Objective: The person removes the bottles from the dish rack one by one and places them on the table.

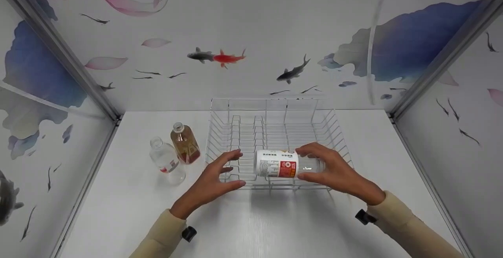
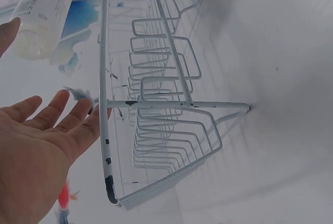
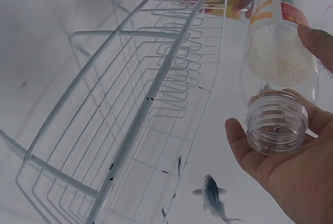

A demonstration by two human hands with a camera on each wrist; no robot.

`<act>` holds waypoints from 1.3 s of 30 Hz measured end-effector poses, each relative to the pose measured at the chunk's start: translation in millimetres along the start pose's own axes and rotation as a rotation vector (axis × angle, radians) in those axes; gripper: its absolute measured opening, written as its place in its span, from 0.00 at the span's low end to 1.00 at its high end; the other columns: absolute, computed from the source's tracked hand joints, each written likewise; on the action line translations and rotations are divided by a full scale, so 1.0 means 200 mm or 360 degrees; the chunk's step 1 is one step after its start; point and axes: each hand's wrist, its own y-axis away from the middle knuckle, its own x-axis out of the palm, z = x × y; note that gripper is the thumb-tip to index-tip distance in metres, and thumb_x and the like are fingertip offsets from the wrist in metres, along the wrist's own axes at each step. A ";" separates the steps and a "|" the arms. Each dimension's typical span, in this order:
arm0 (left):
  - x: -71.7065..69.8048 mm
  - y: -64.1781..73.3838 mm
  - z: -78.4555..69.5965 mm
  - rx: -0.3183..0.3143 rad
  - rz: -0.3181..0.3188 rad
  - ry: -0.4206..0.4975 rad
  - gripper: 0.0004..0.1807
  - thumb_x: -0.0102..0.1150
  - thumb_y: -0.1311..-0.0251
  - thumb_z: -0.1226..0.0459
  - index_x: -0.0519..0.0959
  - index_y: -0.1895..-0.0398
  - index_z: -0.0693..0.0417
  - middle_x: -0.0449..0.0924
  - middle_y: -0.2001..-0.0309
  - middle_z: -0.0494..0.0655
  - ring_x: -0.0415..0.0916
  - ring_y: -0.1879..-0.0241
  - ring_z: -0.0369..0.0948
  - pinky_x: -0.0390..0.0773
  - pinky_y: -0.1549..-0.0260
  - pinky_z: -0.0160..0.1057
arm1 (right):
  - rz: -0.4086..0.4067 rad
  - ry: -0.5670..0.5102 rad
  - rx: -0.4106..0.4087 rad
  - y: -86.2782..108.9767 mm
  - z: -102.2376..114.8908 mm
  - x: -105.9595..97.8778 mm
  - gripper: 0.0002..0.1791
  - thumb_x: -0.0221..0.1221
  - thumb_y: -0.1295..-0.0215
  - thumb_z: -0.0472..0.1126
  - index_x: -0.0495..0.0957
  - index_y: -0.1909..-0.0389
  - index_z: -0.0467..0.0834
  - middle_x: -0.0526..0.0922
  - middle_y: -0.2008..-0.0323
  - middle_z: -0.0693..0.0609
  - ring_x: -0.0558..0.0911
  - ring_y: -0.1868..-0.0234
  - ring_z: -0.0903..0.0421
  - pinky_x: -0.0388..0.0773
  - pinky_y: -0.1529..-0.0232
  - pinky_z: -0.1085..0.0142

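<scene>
My right hand (image 1: 334,169) grips a clear plastic bottle (image 1: 275,163) with a white and red label. The bottle lies on its side in the air, over the front part of a white wire dish rack (image 3: 150,99). In the right wrist view its uncapped threaded neck (image 3: 276,125) lies by my right palm. Its base points towards my left hand (image 1: 214,179), which is held with fingers and thumb spread a little apart from it. The left wrist view shows that hand (image 2: 36,156) empty, beside the rack's top rail.
Left of the rack, a clear bottle (image 1: 167,160) and a brownish bottle (image 1: 185,144) stand uncapped on the white table (image 1: 110,211). Panels printed with fish and petals (image 1: 251,22) enclose the back and sides. Paint is chipped along the rack's rails.
</scene>
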 end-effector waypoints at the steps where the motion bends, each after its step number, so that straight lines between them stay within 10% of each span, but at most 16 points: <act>1: 0.00 0.00 0.00 -0.0003 0.0005 0.0002 0.48 0.80 0.33 0.56 0.65 0.14 0.49 0.71 0.21 0.53 0.68 0.22 0.52 0.76 0.26 0.58 | 0.0000 0.0002 0.0002 0.00 0.00 0.00 0.35 0.82 0.39 0.43 0.83 0.30 0.49 0.84 0.36 0.60 0.83 0.36 0.50 0.82 0.33 0.40; 39: 0.10 -0.09 -0.08 -0.0008 0.0209 0.0089 0.48 0.81 0.35 0.56 0.65 0.15 0.48 0.75 0.25 0.47 0.71 0.25 0.49 0.77 0.28 0.60 | 0.0048 0.0008 -0.0059 0.02 0.02 0.01 0.34 0.81 0.36 0.46 0.82 0.30 0.50 0.84 0.36 0.58 0.83 0.35 0.51 0.83 0.34 0.43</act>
